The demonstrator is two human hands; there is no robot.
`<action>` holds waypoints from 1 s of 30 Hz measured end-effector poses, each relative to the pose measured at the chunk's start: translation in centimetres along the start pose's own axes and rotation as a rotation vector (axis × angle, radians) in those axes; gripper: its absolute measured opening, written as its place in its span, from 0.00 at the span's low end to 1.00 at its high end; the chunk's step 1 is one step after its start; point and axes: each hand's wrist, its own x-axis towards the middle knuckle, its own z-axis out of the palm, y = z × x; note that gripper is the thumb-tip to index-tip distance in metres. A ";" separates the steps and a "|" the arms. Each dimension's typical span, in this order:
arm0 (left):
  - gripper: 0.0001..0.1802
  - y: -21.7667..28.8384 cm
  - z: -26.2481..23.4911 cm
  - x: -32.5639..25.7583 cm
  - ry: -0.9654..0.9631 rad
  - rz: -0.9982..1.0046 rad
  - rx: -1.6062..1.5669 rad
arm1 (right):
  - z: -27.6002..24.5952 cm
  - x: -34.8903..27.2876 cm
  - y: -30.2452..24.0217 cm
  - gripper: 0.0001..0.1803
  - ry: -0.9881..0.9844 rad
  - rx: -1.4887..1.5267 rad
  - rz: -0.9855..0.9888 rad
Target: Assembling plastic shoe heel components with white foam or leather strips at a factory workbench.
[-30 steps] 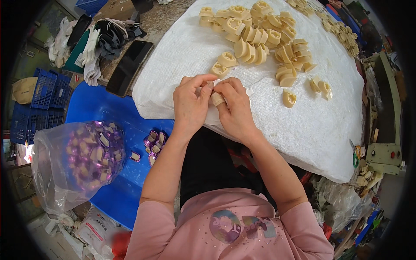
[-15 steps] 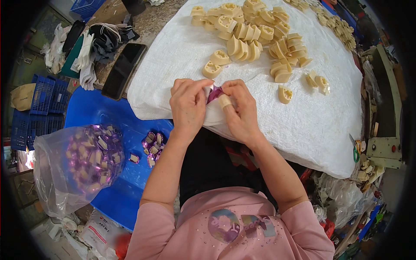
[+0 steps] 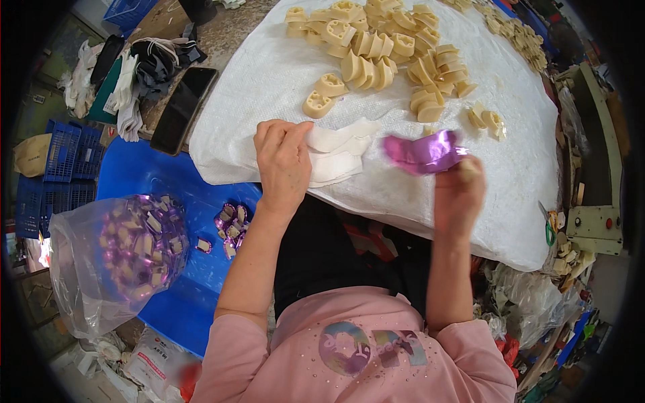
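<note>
White sacking [image 3: 282, 87] covered the work surface, a blue stool [image 3: 144, 181] at its near left. Both hands, joined on one piece a second earlier, had separated: the left hand [image 3: 282, 161] pressed flat on white backing strips [image 3: 336, 158], the right hand [image 3: 460, 191] pinched purple foil [image 3: 423, 151]. Beyond lay unwrapped cream pieces [image 3: 376, 57], suggesting wrapping continued.

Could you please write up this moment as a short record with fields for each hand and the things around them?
Left hand: palm down on the white sack cover, fingertips on a small stack of white sheets.
Right hand: raised and blurred, pinching a crumpled purple foil wrapper.
Work surface: cream moulded pieces heaped at the far side of the cover.
Left side: clear bag of purple-wrapped pieces on a blue surface; a black phone beyond it.
</note>
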 end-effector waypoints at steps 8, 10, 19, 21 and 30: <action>0.14 0.7 -1.1 1.5 0.121 -0.367 -0.260 | -1.8 -0.6 -5.1 0.02 -0.086 -0.222 -0.081; 0.11 0.4 -1.1 1.6 0.220 -0.414 -0.326 | -0.8 -1.5 -4.7 0.02 -0.136 -0.338 -0.098; 0.14 1.1 -1.7 2.6 0.001 -0.569 -0.280 | 1.1 -2.5 -4.2 0.05 -0.279 -0.453 -0.091; 0.14 0.4 -2.1 2.5 0.052 -0.349 -0.058 | 1.2 -2.6 -4.2 0.05 -0.310 -0.510 -0.135; 0.10 10.6 -1.9 -1.0 -0.451 -0.177 -0.658 | 3.4 -3.0 -2.3 0.11 -0.551 -0.908 -0.398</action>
